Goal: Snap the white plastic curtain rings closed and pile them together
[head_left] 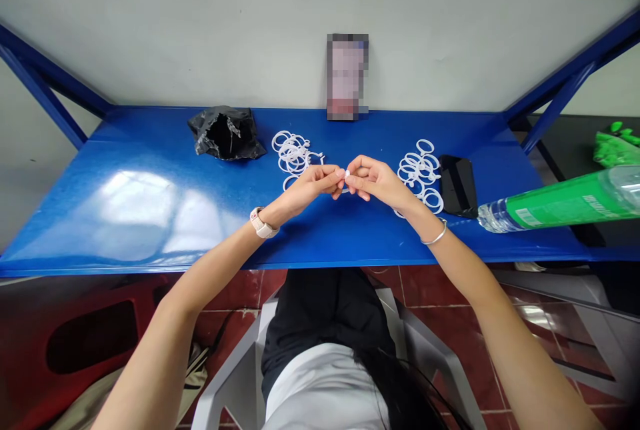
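Head view: my left hand (323,180) and right hand (373,181) pinch a small, part-hidden white plastic piece (347,175), probably for steadiness.

No words can be read, a barcode (525,217) is shown on the green-labelled bottle (560,202), white lettering (597,206) blurred

Your head-worn camera looks forward and steeply down: your lap (327,310) close below, your left hand (316,183) and right hand (374,183) near mid-frame, the counter (340,238) spreading wide beneath them, the wall (225,30) filling the top.
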Demonstrator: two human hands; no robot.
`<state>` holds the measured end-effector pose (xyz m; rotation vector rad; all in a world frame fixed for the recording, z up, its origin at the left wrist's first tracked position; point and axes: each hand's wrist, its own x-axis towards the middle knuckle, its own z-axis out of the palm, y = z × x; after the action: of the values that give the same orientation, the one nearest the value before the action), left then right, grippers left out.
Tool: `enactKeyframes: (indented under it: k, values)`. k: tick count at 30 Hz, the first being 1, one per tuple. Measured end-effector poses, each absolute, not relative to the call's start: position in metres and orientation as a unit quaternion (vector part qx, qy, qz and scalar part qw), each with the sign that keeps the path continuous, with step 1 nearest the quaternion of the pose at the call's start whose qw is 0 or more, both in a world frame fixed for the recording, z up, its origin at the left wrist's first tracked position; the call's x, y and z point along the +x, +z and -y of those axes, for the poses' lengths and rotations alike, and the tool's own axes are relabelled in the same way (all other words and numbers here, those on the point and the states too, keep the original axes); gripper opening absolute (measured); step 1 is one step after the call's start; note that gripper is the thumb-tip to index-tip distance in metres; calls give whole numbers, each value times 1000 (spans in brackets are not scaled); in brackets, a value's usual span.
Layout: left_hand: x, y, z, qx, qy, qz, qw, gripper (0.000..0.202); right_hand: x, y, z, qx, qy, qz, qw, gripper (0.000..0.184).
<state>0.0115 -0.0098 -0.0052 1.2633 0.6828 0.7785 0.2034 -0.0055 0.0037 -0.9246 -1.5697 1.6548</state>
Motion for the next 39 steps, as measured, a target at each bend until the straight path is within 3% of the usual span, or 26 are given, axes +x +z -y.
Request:
enactKeyframes:
  k: [8,17,31,39]
  values:
    - [11,0,10,551,341,-269,713,47,205,7,6,-311,659,622,286,43]
    - [14,2,13,500,319,-226,773,50,204,-8,5,-219,727,577,300,40]
    - [16,5,18,454,373,-172,791,50,201,-6,9,-202,751,519,355,48]
    - [14,2,17,473,359,-175,785,50,202,-2,11,-232,739,530,345,50]
